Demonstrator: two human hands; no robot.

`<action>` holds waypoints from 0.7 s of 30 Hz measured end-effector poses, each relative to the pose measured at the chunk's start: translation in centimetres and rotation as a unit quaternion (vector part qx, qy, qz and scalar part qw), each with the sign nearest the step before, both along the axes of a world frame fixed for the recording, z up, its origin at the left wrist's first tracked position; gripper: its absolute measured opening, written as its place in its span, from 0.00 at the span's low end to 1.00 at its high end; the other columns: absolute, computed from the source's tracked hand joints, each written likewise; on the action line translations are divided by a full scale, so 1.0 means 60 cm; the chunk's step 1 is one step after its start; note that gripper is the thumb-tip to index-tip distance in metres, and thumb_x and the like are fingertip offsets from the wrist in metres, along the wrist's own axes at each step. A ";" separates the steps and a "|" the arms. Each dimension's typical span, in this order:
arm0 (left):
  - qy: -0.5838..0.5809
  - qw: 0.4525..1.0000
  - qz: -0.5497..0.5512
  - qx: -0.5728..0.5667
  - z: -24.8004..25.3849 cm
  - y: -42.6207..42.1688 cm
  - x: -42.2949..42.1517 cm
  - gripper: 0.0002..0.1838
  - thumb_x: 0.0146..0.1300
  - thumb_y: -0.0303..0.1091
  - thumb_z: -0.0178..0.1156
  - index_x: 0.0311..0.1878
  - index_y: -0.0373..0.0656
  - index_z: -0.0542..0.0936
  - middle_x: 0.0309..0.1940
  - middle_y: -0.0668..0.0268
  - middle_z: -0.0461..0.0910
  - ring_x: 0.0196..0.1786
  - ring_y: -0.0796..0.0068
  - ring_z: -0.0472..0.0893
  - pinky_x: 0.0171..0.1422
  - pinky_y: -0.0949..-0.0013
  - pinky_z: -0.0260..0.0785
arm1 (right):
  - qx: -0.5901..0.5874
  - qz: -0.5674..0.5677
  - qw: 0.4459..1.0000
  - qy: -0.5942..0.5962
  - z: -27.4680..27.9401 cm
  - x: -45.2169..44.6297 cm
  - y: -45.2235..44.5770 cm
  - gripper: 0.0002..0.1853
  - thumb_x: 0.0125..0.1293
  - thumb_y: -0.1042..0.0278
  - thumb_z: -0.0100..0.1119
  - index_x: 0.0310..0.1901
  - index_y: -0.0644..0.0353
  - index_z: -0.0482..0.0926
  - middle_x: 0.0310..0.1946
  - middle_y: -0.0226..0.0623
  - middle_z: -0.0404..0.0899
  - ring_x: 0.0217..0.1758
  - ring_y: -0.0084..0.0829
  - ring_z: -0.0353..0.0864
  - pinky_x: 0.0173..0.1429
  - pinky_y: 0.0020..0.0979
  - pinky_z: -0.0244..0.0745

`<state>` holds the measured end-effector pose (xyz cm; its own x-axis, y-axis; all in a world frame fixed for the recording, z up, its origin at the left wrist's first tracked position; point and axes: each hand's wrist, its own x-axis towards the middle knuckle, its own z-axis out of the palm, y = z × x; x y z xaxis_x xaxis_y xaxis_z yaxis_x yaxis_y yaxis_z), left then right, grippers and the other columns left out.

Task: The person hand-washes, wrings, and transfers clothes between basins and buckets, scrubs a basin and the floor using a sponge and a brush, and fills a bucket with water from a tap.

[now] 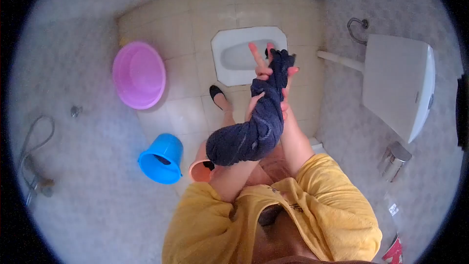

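A wet-looking dark navy cloth point(266, 112), twisted like a rope at its far end, hangs in front of my body. Its looser end bunches over my left forearm. My left hand point(254, 103) is closed around the middle of the cloth, fingertips showing on the right side. Farther up, my right hand point(264, 72) is closed on the narrow twisted end, with two fingers sticking out to the left. The cloth hides much of both palms. Whether it is a garment or a towel I cannot tell.
Below the hands lie a white squat toilet point(220, 63) and tiled floor. On the left stand a pink basin point(139, 76) and a blue bucket point(161, 159) with something dark inside. An orange container point(199, 170) is near my legs. A white cistern point(395, 78) hangs on the right wall.
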<state>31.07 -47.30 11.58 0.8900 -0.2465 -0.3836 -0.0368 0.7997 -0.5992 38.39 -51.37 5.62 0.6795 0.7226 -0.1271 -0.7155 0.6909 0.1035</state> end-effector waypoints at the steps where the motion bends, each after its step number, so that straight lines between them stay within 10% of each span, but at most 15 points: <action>1: 0.015 0.995 -0.081 0.047 0.004 0.012 0.000 0.22 0.53 0.42 0.52 0.47 0.39 0.65 0.31 0.62 0.73 0.23 0.69 0.72 0.24 0.71 0.66 | 0.065 0.017 0.997 0.038 -0.011 0.001 -0.003 0.40 0.47 0.42 0.55 0.61 0.40 0.50 0.60 0.42 0.50 0.41 0.26 0.69 0.40 0.24 0.69; 6: 0.045 0.934 -0.305 0.181 -0.020 0.028 0.002 0.10 0.53 0.40 0.54 0.27 0.44 0.72 0.16 0.69 0.72 0.18 0.76 0.72 0.21 0.76 0.65 | -0.308 0.169 0.934 -0.071 0.039 0.031 -0.023 0.37 0.46 0.69 0.55 0.61 0.44 0.53 0.31 0.27 0.68 0.31 0.20 0.66 0.34 0.21 0.65; 14: 0.012 0.727 -0.304 0.616 -0.093 -0.007 0.024 0.12 0.45 0.32 0.60 0.34 0.39 0.73 0.25 0.67 0.73 0.30 0.75 0.73 0.33 0.72 0.64 | -0.513 0.290 0.705 -0.396 -0.013 0.074 -0.024 0.26 0.42 0.68 0.57 0.49 0.55 0.69 0.28 0.27 0.68 0.30 0.22 0.66 0.37 0.23 0.64; 21: 0.173 0.494 -0.388 0.758 -0.178 -0.031 0.035 0.22 0.40 0.36 0.61 0.37 0.32 0.70 0.31 0.50 0.75 0.38 0.58 0.76 0.41 0.63 0.65 | -0.738 0.261 0.348 -0.516 -0.073 0.057 0.005 0.27 0.45 0.65 0.57 0.49 0.66 0.64 0.35 0.59 0.72 0.43 0.54 0.70 0.46 0.39 0.65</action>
<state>33.20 -49.15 0.91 0.5694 0.3422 -0.7474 0.7439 0.1724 0.6456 41.80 -51.10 1.27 0.7390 0.4459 -0.5050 0.0861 -0.8060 -0.5856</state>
